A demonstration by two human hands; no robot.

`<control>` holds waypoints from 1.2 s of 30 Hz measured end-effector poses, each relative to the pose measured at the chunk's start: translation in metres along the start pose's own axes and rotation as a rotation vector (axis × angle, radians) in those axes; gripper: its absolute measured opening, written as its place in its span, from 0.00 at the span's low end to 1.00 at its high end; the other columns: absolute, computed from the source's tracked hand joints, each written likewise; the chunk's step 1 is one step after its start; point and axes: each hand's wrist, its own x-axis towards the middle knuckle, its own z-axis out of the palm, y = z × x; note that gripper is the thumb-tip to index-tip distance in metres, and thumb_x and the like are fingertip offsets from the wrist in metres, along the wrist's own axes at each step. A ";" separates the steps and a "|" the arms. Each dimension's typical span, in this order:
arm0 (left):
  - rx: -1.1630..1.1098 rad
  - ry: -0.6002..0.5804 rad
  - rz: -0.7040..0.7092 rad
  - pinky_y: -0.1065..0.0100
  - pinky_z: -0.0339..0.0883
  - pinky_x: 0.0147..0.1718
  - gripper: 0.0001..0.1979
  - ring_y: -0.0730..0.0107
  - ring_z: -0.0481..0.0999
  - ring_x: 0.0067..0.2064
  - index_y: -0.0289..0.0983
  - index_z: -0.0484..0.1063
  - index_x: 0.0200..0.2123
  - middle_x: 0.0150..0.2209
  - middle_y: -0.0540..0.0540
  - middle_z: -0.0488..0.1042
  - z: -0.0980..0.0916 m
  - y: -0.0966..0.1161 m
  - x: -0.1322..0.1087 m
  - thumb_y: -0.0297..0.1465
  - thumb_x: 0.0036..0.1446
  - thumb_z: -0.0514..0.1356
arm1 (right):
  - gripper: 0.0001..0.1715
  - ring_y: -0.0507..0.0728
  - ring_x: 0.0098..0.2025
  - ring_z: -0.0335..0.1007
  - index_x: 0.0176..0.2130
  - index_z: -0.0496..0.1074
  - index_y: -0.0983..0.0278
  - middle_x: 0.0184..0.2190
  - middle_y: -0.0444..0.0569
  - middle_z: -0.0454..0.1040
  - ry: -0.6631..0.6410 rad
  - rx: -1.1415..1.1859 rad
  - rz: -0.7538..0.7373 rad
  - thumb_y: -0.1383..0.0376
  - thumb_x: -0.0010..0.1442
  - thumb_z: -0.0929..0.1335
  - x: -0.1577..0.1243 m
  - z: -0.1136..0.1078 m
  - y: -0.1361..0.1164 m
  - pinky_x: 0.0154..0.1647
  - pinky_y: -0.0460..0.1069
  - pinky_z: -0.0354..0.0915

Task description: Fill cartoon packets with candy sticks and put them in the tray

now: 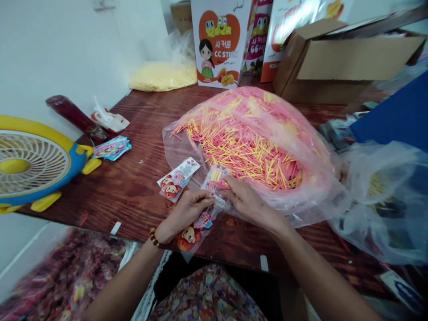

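Fingers of our left hand (189, 210) pinch together on a clear printed packet (190, 236), cartoon figure showing below the grip, near the front edge of the worktop (140, 187). We see a beaded bracelet (154, 238) on that wrist. Our right hand (249, 200) is nearly closed, fingertips on a few pink sticks (221, 183); exact grip partly hidden. Second packet (206, 182) sits under and just beyond our fingertips. Loose packet (180, 178) lies left of that. Past our hands, we have a big clear bag (314, 203) with a heap of pink and yellow sticks (247, 156) at its mouth. Further left: printed cards (113, 148), dark red bottle (72, 113), yellow-and-blue fan (15, 166). At the back: bag of pale yellow stuff (160, 76), CC STICK box (217, 44), open cardboard box (344, 60) to the right.
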 end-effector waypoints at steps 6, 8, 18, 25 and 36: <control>0.138 0.074 0.228 0.74 0.59 0.29 0.13 0.75 0.66 0.28 0.35 0.72 0.28 0.26 0.51 0.69 0.003 0.004 0.001 0.35 0.64 0.57 | 0.08 0.52 0.30 0.67 0.37 0.66 0.59 0.28 0.41 0.70 0.408 0.780 0.114 0.58 0.65 0.65 0.008 -0.004 -0.017 0.36 0.49 0.66; 0.159 0.093 0.286 0.74 0.60 0.29 0.12 0.75 0.67 0.29 0.35 0.73 0.30 0.26 0.50 0.70 0.005 0.006 0.002 0.34 0.64 0.57 | 0.07 0.52 0.30 0.69 0.38 0.66 0.59 0.28 0.41 0.70 0.520 0.975 0.044 0.58 0.64 0.66 0.012 -0.002 -0.027 0.38 0.51 0.68; 0.066 0.115 0.269 0.73 0.60 0.31 0.13 0.75 0.66 0.29 0.35 0.71 0.29 0.26 0.50 0.68 0.008 0.014 0.000 0.35 0.65 0.56 | 0.06 0.55 0.42 0.77 0.38 0.68 0.58 0.29 0.41 0.74 0.509 1.064 -0.015 0.59 0.66 0.64 0.016 0.025 -0.039 0.55 0.56 0.67; 0.004 0.161 0.236 0.73 0.62 0.30 0.12 0.74 0.66 0.29 0.35 0.74 0.31 0.27 0.50 0.70 0.010 0.019 0.005 0.36 0.62 0.59 | 0.08 0.58 0.56 0.71 0.43 0.72 0.59 0.49 0.48 0.77 0.276 0.733 0.091 0.60 0.66 0.66 0.005 0.019 -0.030 0.62 0.57 0.61; -0.111 0.237 0.230 0.73 0.63 0.31 0.11 0.75 0.68 0.29 0.35 0.77 0.36 0.29 0.50 0.73 0.006 0.015 0.019 0.37 0.60 0.61 | 0.23 0.58 0.65 0.61 0.61 0.64 0.55 0.63 0.50 0.66 0.072 0.161 -0.050 0.58 0.69 0.62 0.001 -0.010 -0.030 0.67 0.60 0.55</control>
